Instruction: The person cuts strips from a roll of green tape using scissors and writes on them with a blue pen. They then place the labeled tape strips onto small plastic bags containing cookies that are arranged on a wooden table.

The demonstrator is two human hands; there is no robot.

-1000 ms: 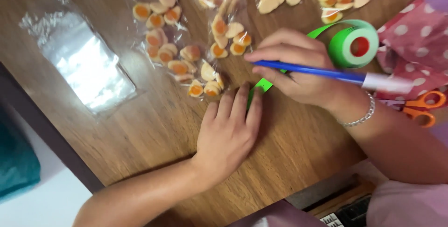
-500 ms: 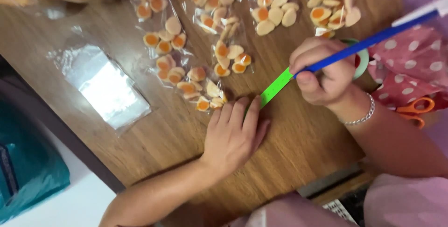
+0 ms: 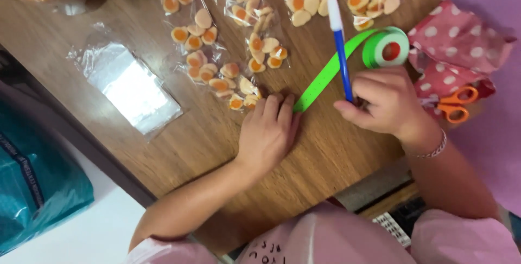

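Observation:
My left hand (image 3: 268, 131) lies flat on the wooden table (image 3: 336, 155), its fingertips pinning the end of a bright green ribbon (image 3: 328, 72). The ribbon runs up and right to its roll (image 3: 386, 48). My right hand (image 3: 382, 101) grips a blue and white pen (image 3: 337, 36) that stands nearly upright, its tip down beside the ribbon. Clear bags of orange and cream sweets (image 3: 217, 68) lie just beyond my left fingers.
More sweet bags (image 3: 309, 1) sit along the table's far side. An empty clear plastic bag (image 3: 130, 87) lies to the left. Orange-handled scissors (image 3: 456, 104) rest on red polka-dot fabric (image 3: 461, 52) at the right. A teal bag (image 3: 38, 182) sits below the table's left edge.
The right hand swung the pen from lying across the table to standing upright. More green ribbon now shows pulled out from the roll. The left hand stayed pressed down.

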